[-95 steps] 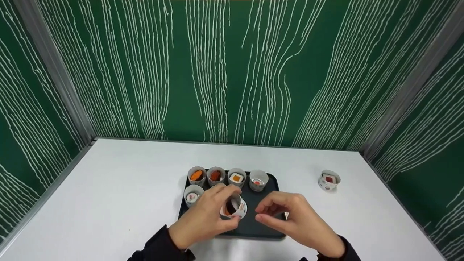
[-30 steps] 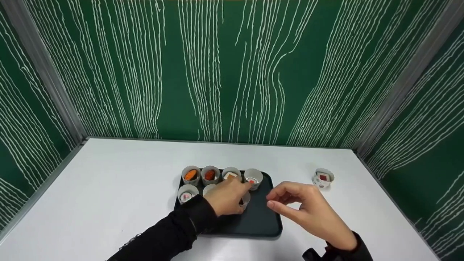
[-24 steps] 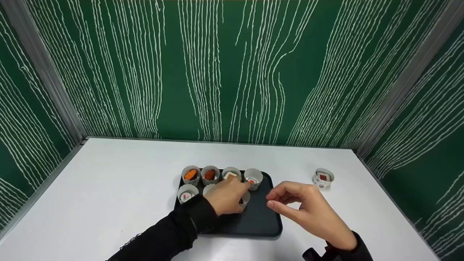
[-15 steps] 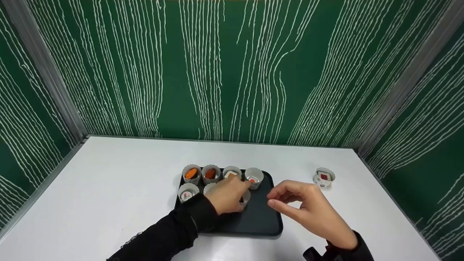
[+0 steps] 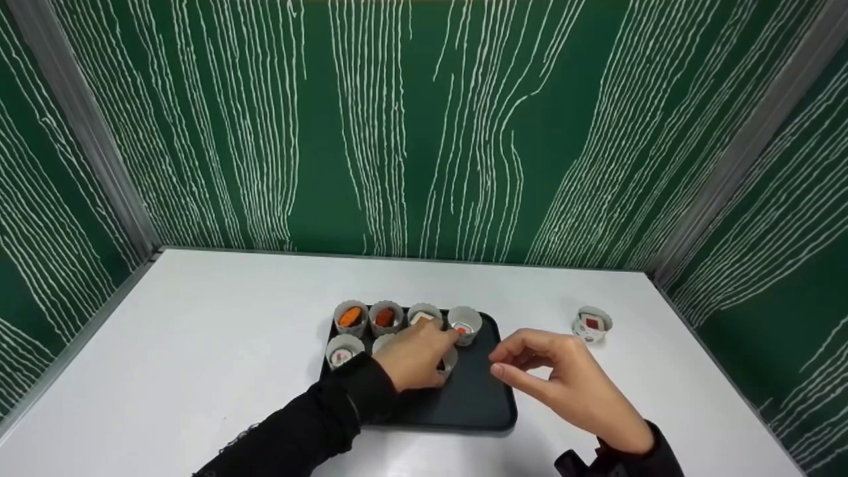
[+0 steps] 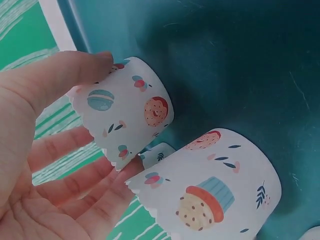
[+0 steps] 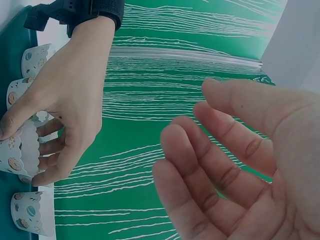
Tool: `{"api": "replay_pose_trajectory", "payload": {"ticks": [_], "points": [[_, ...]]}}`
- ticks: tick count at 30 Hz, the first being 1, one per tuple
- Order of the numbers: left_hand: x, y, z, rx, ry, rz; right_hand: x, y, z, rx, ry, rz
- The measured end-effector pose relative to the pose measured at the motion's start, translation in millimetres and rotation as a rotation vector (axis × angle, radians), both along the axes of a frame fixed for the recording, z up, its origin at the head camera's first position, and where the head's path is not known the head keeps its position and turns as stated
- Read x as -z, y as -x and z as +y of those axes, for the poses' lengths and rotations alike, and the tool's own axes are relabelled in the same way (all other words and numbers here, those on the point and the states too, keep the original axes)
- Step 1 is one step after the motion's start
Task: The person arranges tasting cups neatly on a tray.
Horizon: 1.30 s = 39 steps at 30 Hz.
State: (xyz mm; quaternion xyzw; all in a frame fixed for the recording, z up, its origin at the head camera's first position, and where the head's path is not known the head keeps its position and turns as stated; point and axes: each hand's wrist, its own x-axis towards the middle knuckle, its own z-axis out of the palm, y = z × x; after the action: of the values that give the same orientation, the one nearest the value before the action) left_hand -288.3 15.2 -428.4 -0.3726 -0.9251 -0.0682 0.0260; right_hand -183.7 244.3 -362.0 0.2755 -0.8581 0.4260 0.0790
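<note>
My left hand (image 5: 414,354) grips a printed paper baking cup (image 6: 125,110) at its rim, thumb on the near side and fingers behind. In the head view this cup stands in the front row on the dark tray (image 5: 464,404), mostly covered by the hand. Beside it is another printed cup (image 6: 215,185), and at the row's left end a cup (image 5: 344,351) with a white-and-pink sushi-like piece. Behind are cups with an orange piece (image 5: 350,317), a dark red piece (image 5: 385,318) and white pieces. My right hand (image 5: 563,381) hovers right of the tray, fingers loosely bent, holding nothing.
One more paper cup (image 5: 591,324) with a white-and-red piece stands on the white table (image 5: 232,318), apart from the tray at the right. Green panels (image 5: 424,132) with white lines enclose the table at the back and sides.
About three seconds ago my left hand held the cup tilted, nearer me; it is now upright in the tray's front row. My right hand moved slightly right. Over the last second almost nothing moves.
</note>
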Motion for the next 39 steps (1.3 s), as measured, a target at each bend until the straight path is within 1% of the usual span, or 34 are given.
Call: {"api": "replay_pose_trajectory", "payload": {"ticks": [10,15,22,28,35,38,39], "points": [[-2.2,-1.4,-2.8,0.002,-0.005,0.006,-1.6,-1.1,1.0,0.015,-0.005,0.004],[-7.1,-4.7,-7.9,0.01,-0.044,0.02,-1.3,0.8,1.9,0.028,-0.005,0.008],[-19.9,-11.0,-22.4,0.044,-0.177,0.024,-0.5,3.2,5.6,0.044,-0.009,-0.004],[-30.2,-21.5,-39.2,0.056,-0.297,0.051,0.2,6.8,9.8,0.075,-0.017,-0.028],[-38.5,-39.5,-60.0,0.035,-0.45,0.104,1.7,12.0,14.5,0.102,-0.021,-0.002],[-42.1,-46.5,-68.3,0.022,-0.51,0.113,1.9,13.6,15.6,0.114,-0.028,0.002],[-43.3,-48.7,-71.0,0.014,-0.526,0.106,1.9,14.0,15.8,0.119,-0.033,0.001]]}}
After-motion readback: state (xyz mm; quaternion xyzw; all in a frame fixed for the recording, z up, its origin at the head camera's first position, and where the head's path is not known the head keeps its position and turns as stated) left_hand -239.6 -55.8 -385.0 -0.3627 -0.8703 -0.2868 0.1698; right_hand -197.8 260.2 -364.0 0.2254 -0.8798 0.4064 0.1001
